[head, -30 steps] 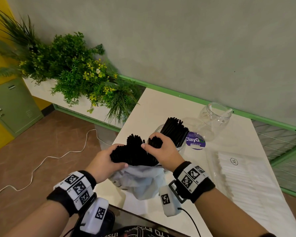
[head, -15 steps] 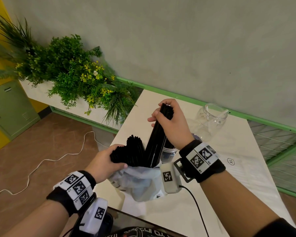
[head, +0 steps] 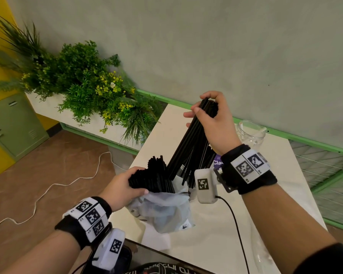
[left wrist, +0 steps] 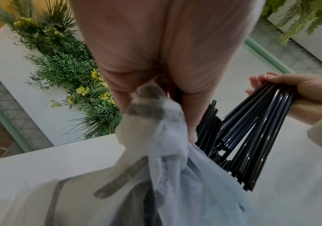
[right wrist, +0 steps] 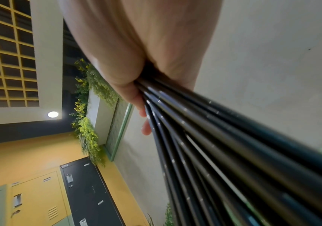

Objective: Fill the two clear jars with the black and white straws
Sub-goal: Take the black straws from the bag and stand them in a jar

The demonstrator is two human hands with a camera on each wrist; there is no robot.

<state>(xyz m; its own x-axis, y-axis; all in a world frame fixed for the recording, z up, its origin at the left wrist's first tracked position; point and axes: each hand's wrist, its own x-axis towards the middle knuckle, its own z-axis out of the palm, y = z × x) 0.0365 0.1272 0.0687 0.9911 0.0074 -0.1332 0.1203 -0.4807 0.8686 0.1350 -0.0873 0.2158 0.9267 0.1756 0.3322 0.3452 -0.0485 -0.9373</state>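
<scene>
My right hand [head: 207, 112] grips a bundle of black straws [head: 188, 147] near its top end, tilted, with the lower ends fanned out just above the bag. The same bundle [right wrist: 233, 152] fills the right wrist view. My left hand [head: 135, 182] holds the mouth of a thin plastic bag [head: 162, 210] together with the remaining black straws [head: 156, 175] standing in it. In the left wrist view the bag [left wrist: 175, 160] hangs below the palm beside the lifted straws [left wrist: 252, 137]. An empty clear jar [head: 249, 133] stands behind my right wrist. The second jar is hidden.
All this is over a white table [head: 172, 135] set against a grey wall. A purple label [head: 218, 162] peeks out beside my right wrist. A planter of green plants [head: 83, 82] borders the table's left end. A white cable [head: 48, 188] lies on the floor.
My right hand took a bundle of black straws from the bag and has pulled it up and away, higher than half a second ago. My left hand keeps holding the bag.
</scene>
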